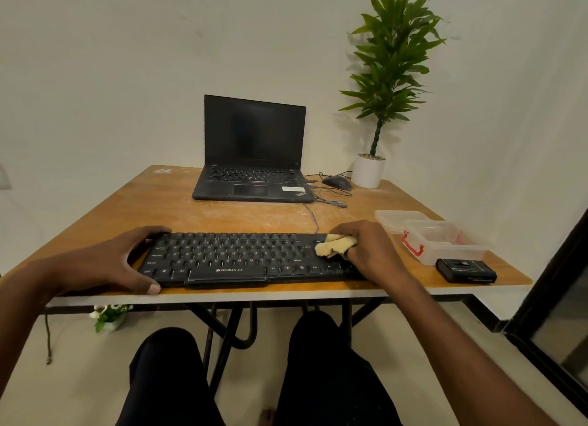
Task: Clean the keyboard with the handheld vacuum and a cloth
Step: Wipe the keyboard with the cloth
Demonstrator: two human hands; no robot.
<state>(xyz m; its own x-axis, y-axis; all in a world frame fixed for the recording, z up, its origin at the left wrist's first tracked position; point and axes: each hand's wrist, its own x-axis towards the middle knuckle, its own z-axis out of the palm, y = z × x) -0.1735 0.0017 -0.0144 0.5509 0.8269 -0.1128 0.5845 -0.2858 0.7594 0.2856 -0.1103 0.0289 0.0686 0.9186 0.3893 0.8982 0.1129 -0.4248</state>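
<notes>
keyboard [245, 258] lies at worktop [178, 203] front edge, long axis left–right. right hand [366, 250] fingers are curled round cloth [335, 246] at its right end — unwiped keys lie leftward. left hand [127, 263] grips left end.

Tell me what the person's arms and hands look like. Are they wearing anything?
Both forearms are bare, with no sleeves in view. The left hand and right hand wear no gloves, rings, watch or bracelets that show. The left thumb's short, pale nail shows.
</notes>
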